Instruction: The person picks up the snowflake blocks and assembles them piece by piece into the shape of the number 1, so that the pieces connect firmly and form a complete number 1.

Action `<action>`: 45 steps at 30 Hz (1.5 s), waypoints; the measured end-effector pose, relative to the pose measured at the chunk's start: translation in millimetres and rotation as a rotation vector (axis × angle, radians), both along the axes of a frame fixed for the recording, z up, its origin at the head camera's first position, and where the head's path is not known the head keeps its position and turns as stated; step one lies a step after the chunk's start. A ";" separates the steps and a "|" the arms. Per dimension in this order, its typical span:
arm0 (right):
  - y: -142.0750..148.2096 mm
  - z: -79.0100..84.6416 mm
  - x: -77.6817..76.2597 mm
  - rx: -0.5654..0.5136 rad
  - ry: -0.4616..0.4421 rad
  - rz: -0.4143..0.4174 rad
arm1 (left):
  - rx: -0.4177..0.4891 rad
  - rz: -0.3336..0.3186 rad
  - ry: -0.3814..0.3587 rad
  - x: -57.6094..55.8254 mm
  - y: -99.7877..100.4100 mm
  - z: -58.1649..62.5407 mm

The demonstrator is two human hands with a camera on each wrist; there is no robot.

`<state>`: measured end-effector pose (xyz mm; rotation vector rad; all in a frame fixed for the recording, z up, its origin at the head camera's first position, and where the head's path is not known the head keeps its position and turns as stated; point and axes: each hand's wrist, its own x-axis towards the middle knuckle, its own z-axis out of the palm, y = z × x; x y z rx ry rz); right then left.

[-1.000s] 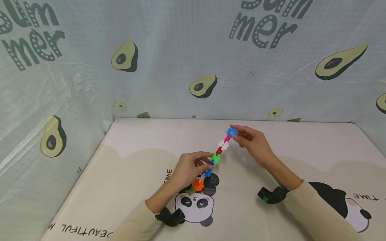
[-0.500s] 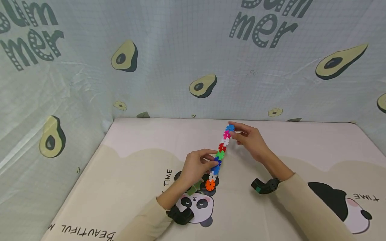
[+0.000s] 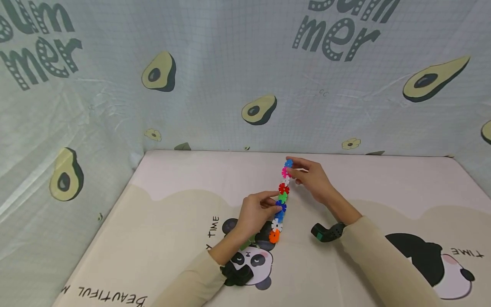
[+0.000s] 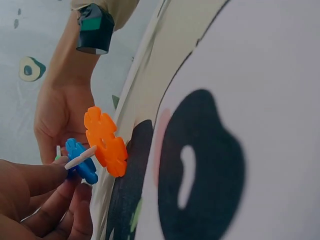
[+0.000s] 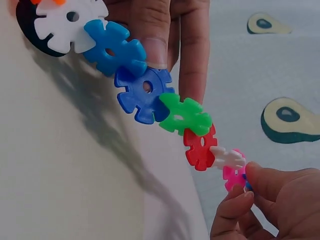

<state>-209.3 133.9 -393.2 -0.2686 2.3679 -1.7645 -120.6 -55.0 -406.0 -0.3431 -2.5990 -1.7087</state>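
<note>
A chain of interlocking plastic snowflake discs (image 3: 284,188) is held up between both hands over the table. From the far end its colours run blue, pink, white, red, green, dark blue, lighter blue, white and orange. My left hand (image 3: 256,214) pinches it around the dark blue disc (image 5: 145,95). My right hand (image 3: 314,180) pinches the far end, by the pink disc (image 5: 234,175) and the blue one, which is mostly hidden by fingers in the right wrist view. At the near end, the orange disc (image 4: 106,142) hangs free of either hand.
The table is covered by a cream cloth (image 3: 172,238) printed with panda faces (image 3: 262,260) and lettering. Behind it hangs a pale curtain (image 3: 207,85) with avocado prints. Each wrist wears a black camera mount, such as the right one (image 3: 327,233).
Both hands still hold the chain. It has swung from a slant to nearly upright in the head view, its near end shifting right, as the left hand moves right and the right hand moves left.
</note>
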 end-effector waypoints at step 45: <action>-11.1 -22.9 -10.4 0.186 0.003 0.096 | 0.123 0.004 -0.161 -5.3 1.2 -12.5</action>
